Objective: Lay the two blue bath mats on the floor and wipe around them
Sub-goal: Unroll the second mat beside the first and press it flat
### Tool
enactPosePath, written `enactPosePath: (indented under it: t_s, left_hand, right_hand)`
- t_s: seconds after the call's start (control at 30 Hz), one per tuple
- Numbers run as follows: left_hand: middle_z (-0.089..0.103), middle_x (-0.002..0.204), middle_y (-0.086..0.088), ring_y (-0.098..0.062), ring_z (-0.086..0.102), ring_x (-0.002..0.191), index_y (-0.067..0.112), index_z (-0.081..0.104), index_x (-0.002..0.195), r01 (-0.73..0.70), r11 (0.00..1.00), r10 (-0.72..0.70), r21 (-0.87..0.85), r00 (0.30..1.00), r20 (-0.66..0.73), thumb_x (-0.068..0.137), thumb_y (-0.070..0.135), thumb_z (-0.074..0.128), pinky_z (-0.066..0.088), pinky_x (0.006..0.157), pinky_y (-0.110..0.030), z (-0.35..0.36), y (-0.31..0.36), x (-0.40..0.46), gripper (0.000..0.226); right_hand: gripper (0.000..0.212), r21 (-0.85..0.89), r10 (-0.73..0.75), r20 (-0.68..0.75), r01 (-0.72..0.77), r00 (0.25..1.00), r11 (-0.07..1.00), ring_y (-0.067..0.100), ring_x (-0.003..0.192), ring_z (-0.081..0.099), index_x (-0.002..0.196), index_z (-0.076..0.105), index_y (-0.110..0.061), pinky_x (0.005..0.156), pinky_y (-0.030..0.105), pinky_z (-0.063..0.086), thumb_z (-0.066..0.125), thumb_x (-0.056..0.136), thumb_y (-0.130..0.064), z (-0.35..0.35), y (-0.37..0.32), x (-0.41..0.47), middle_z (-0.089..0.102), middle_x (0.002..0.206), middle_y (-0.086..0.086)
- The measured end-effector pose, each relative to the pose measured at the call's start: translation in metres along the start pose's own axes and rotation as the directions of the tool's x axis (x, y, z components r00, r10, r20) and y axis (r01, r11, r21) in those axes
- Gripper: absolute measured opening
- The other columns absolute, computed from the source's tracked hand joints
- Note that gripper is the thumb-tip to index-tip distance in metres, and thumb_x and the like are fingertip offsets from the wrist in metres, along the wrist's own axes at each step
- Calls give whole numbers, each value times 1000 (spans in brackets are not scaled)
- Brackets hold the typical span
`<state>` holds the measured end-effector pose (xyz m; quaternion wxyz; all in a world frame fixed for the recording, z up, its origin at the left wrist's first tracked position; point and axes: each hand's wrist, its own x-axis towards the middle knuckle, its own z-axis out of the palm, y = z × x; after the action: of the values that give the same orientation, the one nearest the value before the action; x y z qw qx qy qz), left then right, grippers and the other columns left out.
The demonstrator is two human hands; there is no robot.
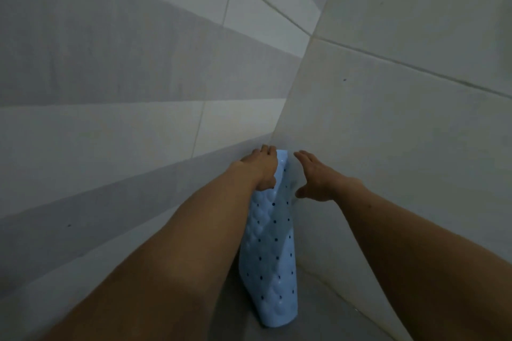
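Both bare arms are reaching forward and down into the corner where the two tiled walls meet, and the mat (273, 243) is the landmark there. The mat is standing on end in that corner, pale blue, bumpy and dotted with small dark holes, its lower end resting on the grey floor (318, 310) and its top edge leaning toward the walls.

The left hand (261, 169) is lying over the mat's top left edge, back of the hand facing up, fingers curling over the top and the thumb pressing against the mat's front face, so it is gripping the mat. Its forearm is running diagonally from the lower left up to the mat.

The right hand (318, 177) is hovering just right of the mat's top, palm turned toward the mat, fingers spread and extended, thumb pointing down near the mat's right edge. It is wide open and holding nothing; whether the thumb is touching the mat cannot be told. Its forearm is coming in from the lower right.

The left wall (110, 91), left of the mat, is showing grey and white bands; the right wall (401, 119) is plain pale tile. No writing or label is readable on the mat.
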<state>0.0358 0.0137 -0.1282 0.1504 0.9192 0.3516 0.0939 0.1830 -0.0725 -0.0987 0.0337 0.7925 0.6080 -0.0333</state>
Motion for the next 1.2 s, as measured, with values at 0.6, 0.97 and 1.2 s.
enactPosePath:
  t_s: [0.6,0.97,1.2]
  left_hand:
    - [58,102,-1,-20,58,86,20,58,99,-206,903,83,-376,944,-318,66,15,69,45,66,-29,-11,18,-1,35]
    - [64,98,2,-20,60,83,19,62,80,-346,910,270,-229,913,-305,68,12,81,53,79,-38,-40,77,-73,24]
    - [66,82,3,-17,62,74,22,61,77,-419,900,361,-122,872,-331,74,10,75,54,75,-39,-49,140,-125,18]
  right_hand:
    - [77,-160,-62,-224,26,973,987,26,111,43,121,45,-24,88,41,41,90,60,-42,-38,8,-13,53,125,3]
    - [61,-16,-70,-173,68,982,998,25,100,57,104,46,-27,85,44,51,89,63,-38,-63,21,-132,61,116,0]
    - [37,-90,-136,-160,122,978,988,19,88,54,109,67,-21,76,32,44,76,81,-43,-70,43,-217,55,100,0]
